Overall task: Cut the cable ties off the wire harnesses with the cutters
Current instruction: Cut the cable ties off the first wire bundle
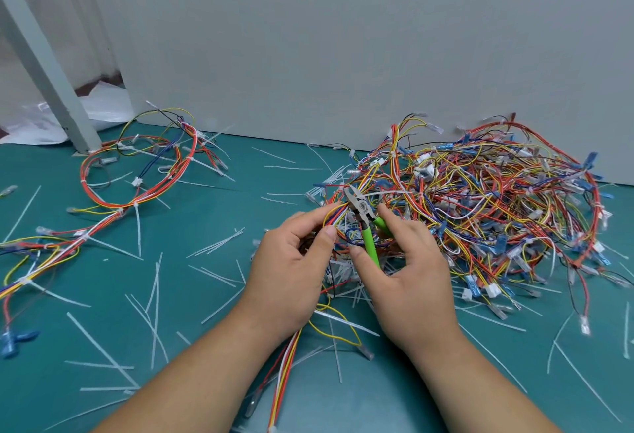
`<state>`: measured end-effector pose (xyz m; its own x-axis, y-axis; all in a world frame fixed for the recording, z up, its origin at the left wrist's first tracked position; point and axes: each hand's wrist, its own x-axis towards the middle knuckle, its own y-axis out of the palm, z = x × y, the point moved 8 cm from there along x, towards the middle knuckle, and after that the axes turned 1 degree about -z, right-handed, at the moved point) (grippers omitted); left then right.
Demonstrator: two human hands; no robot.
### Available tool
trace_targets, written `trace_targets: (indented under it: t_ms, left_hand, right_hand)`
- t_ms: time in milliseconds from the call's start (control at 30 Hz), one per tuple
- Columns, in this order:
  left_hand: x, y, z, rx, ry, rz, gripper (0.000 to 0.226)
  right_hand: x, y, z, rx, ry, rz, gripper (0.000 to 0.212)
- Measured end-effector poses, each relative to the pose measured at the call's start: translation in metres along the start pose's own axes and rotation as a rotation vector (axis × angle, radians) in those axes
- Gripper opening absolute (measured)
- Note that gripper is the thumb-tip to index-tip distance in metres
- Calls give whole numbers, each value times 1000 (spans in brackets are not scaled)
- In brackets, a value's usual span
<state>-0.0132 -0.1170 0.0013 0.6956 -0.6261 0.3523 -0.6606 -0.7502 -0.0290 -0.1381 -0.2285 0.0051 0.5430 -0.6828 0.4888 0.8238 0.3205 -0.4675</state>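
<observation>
Right grip point(411, 271): fingers curled round the green handles of the cutters point(365, 230), jaws parted.
Left grip point(291, 268): thumb and fingers pinch a wire harness point(334, 213) just beside the jaws.
At the jaws: white cable tie point(387, 192) among coloured wires; which one sits between the blades cannot be told.
Beyond the right grip: heap of harnesses point(497, 199).
Around both: cut ties point(219, 244) on the surface point(206, 312).
Risk: the blades may close on a wire, because wires crowd the tie.
</observation>
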Motion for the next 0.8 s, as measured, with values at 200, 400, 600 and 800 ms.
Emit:
trace_targets:
  t_ms: [200,400,600,800]
  left_hand:
    - [-1,0,1,40,25,5,35]
    - [-3,7,-1,-134,-20,40,43]
    - [-3,5,-4,-203,-44,-4,30]
    - [-5,1,12,-320,-250,-78,27]
  right_hand:
    - [0,4,-2,50,1,28,63]
    - [0,6,-3,113,-10,42,46]
    - [-1,7,-3,154,-27,29,40]
    - [-1,7,-1,159,-34,35,37]
